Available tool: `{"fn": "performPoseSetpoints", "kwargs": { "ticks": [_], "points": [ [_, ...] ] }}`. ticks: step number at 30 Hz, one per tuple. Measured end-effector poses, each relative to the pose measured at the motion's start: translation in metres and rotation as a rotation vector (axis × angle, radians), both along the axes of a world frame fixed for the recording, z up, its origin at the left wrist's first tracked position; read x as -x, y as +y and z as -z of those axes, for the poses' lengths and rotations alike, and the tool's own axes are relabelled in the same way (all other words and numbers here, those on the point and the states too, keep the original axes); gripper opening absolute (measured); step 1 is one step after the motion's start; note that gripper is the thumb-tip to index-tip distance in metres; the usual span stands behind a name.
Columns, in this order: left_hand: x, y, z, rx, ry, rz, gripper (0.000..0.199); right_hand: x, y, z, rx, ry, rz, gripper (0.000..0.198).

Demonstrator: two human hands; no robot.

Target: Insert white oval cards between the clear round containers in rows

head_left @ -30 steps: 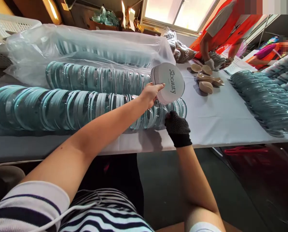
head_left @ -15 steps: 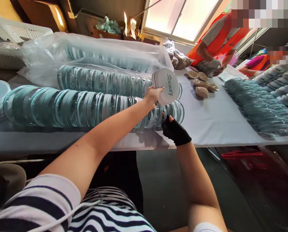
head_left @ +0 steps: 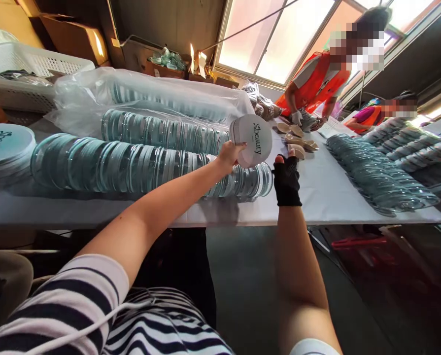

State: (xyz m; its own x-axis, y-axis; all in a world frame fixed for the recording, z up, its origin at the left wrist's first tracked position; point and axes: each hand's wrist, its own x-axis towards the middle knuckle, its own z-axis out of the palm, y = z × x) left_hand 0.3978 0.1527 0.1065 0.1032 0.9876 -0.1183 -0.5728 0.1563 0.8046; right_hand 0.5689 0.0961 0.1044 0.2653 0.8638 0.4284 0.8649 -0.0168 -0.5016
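My left hand grips a stack of round white cards with "Sbeauty" lettering, held above the front row of clear round plastic containers. White discs show between some of those containers, which lie on their sides. In a black fingerless glove, my right hand is raised just past the row's right end. Its thumb and fingertips are apart, and I see nothing between them. Beyond its fingertips are several beige cup-shaped pads. A second row of containers lies behind the first.
Another stack of round cards sits at the far left. Clear plastic sheeting covers a back row. White baskets stand back left. More container rows lie at right. A person in an orange vest works across the white table.
My right hand has left the front row's right end and moved right and up, its fingers now apart. The left hand still holds the cards. The view has shifted slightly.
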Motion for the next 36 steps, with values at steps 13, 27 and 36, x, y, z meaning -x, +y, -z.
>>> {"fn": "performPoseSetpoints", "kwargs": {
  "ticks": [13,27,36],
  "points": [
    [0.006,-0.054,-0.014,-0.068,0.016,0.096,0.003,0.054,-0.012,0.010,-0.333,-0.007,0.173,0.064],
    [0.040,0.014,-0.001,0.087,-0.104,-0.052,0.012,0.044,-0.130,0.019,0.197,-0.292,0.132,0.035],
    [0.041,0.009,0.001,0.122,-0.100,-0.135,0.005,0.062,-0.066,0.015,0.350,-0.339,-0.037,0.034]
  ]
}}
